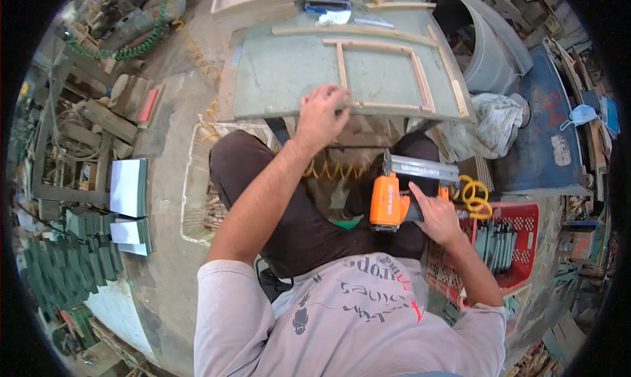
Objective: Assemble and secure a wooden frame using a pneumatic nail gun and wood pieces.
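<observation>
My right hand [435,214] is wrapped round the handle of an orange and silver nail gun [386,202], which lies across above my right thigh. A coiled yellow air hose [476,198] runs from behind its grip. My left hand [321,117], fingers curled, is at the near left corner of a small rectangular wooden frame [420,81]. That corner is hidden behind the fingers. The frame lies flat on a greenish tabletop [282,75], close to its near edge.
Loose wooden strips [355,33] border the tabletop's far and right sides. A white crate [190,199] stands left of my legs, a red crate [526,245] at my right. Beyond it are a blue panel [545,134] and a grey drum [499,48]. Dark green stacked pieces [62,272] lie far left.
</observation>
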The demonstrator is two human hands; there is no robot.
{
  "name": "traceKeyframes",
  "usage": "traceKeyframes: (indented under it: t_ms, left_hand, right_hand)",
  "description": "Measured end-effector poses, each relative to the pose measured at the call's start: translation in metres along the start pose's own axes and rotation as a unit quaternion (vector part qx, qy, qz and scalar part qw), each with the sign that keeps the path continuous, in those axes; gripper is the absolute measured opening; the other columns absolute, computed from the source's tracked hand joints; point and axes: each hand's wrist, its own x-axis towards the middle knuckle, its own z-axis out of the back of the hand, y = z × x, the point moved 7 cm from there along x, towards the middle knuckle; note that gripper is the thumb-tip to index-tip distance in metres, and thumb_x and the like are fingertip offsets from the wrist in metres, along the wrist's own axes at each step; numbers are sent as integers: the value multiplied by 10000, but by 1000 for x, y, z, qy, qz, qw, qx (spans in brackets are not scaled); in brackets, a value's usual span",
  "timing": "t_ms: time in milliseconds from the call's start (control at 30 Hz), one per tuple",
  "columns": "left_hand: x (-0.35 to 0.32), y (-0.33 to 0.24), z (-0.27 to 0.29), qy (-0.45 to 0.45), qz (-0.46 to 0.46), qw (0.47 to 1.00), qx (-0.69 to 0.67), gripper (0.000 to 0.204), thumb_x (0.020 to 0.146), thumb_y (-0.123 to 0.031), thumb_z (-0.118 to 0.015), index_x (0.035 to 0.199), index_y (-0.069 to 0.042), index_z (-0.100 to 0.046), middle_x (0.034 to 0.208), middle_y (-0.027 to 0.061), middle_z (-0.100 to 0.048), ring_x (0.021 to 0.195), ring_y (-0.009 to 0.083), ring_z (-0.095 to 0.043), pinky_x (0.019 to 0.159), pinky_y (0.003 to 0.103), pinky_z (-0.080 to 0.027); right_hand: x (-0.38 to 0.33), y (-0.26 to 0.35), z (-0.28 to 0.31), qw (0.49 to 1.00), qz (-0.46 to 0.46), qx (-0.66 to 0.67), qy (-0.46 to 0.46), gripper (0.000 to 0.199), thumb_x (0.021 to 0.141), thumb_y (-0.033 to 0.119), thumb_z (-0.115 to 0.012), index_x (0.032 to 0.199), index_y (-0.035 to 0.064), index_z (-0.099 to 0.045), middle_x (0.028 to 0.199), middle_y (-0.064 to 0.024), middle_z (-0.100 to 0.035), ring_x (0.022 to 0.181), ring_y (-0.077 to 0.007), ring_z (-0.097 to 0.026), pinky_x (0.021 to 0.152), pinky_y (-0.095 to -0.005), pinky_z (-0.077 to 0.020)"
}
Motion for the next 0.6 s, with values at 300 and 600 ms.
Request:
traceKeyframes:
  t_ms: [300, 600]
  left_hand:
    - [-1, -9, -35, 70, -71, 986, 135, 185, 835, -230, -660, 1005, -159, -682, 1220, 128, -562, 1182, 281, -514, 955, 491, -380]
    - [14, -33, -61, 97, -94, 977, 163, 138, 858, -150, -613, 982, -135, -674, 1021, 57, -575, 1097, 239, -516, 973, 499, -322]
  right_hand:
    - [-8, 4, -7, 998, -8, 20, -62, 1002, 558, 69, -799, 1459, 52, -360, 813, -111, -630, 690, -317, -610, 668, -418, -488]
    - [-11, -2, -17, 999, -26, 9, -34, 925, 581, 62, -771, 1427, 6, -401, 727, -118, -613, 670, -309, -619, 645, -405, -487]
